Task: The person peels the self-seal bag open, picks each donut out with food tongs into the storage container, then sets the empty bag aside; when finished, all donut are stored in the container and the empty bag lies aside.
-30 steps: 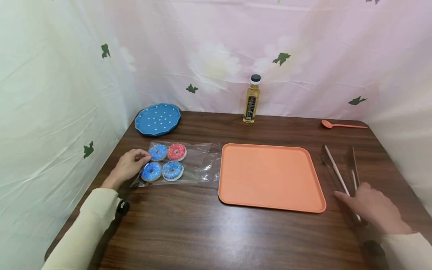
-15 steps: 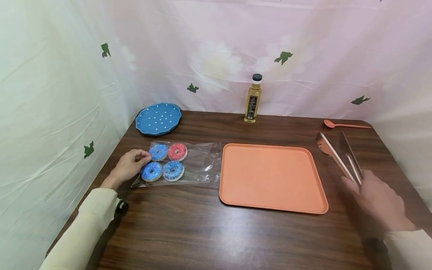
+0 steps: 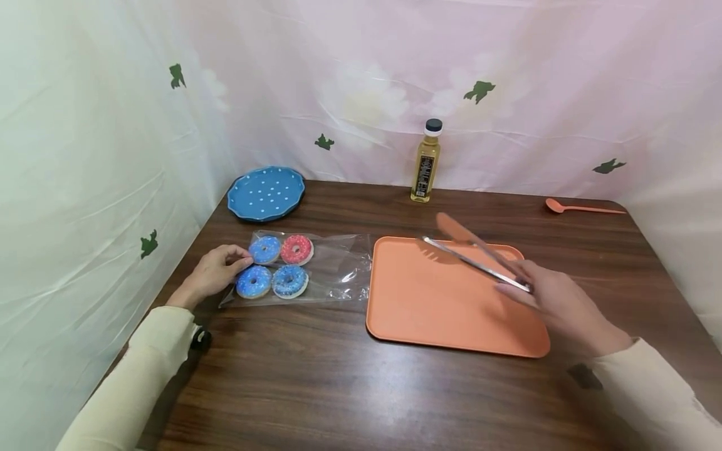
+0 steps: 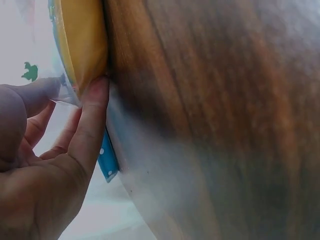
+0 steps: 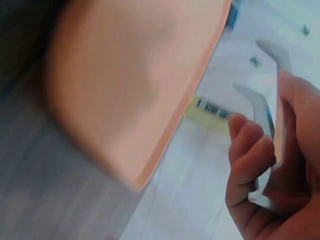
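Observation:
On the left of the head view, my left hand [image 3: 210,273] pinches the left edge of a clear plastic bag [image 3: 333,269]. Several doughnuts lie in the bag, some blue like this one [image 3: 261,289] and one red doughnut [image 3: 304,257]. In the left wrist view, thumb and fingers grip the bag's corner [image 4: 67,94] beside a doughnut's tan side [image 4: 86,40]. My right hand [image 3: 572,310] holds tongs [image 3: 476,264] with metal arms and orange tips, spread apart over the orange tray [image 3: 406,313]. In the right wrist view its fingers curl round the tongs [image 5: 261,112].
A blue dotted plate [image 3: 265,194] sits at the back left. An oil bottle [image 3: 424,172] stands upright behind the tray. At the far right lies an orange spoon [image 3: 586,208]. Curtains [image 3: 361,75] hang round the brown table [image 3: 316,376].
My right hand has picked the tongs up from the table right of the tray and carried them left over it. The left hand stays at the bag.

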`<state>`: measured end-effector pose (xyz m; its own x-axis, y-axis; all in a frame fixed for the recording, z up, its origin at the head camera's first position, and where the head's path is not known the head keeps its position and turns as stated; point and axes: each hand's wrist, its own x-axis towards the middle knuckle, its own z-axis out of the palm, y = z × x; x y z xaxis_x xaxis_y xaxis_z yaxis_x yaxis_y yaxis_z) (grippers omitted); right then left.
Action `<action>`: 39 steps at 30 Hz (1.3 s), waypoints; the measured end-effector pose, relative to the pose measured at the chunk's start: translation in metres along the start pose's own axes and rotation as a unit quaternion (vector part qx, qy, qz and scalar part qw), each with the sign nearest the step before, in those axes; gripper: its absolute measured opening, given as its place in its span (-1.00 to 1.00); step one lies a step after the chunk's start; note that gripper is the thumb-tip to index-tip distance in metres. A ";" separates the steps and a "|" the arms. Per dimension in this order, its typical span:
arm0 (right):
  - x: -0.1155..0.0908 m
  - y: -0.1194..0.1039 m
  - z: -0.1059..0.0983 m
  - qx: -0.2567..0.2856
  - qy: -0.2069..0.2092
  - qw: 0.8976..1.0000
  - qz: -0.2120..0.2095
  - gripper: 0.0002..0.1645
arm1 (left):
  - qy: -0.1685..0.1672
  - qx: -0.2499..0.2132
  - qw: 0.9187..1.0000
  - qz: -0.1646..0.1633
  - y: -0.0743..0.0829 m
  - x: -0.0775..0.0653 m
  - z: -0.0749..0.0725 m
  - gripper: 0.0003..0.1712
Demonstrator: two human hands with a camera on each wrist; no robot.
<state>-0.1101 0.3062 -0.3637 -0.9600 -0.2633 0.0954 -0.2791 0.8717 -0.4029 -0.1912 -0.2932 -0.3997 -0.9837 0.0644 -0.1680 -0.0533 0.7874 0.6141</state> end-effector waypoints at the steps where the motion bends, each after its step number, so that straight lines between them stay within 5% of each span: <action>1: 0.003 -0.006 0.001 0.000 -0.008 1.000 -0.007 -0.64 | 0.000 0.002 1.000 0.000 0.000 0.000 0.001 -0.68; 9: 0.030 -0.037 0.014 -0.006 -0.033 0.996 -0.088 -0.60 | 0.007 0.017 1.000 0.003 -0.001 -0.001 0.002 -0.67; 15: 0.049 -0.055 0.023 -0.050 -0.003 0.986 -0.160 -0.67 | 0.007 0.001 1.000 0.001 -0.004 -0.004 0.002 -0.70; 28: 0.072 -0.082 0.038 -0.053 -0.032 0.979 -0.196 -0.73 | 0.010 -0.003 1.000 -0.014 0.001 -0.003 0.001 -0.72; 39: 0.093 -0.108 0.067 -0.070 -0.041 0.970 -0.228 -0.59 | 0.009 -0.007 1.000 -0.006 0.000 -0.003 0.003 -0.70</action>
<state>-0.1680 0.1599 -0.3727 -0.7320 -0.6620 0.1610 -0.6809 0.7022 -0.2082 -0.1876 -0.2918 -0.4016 -0.9858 0.0438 -0.1619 -0.0676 0.7797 0.6225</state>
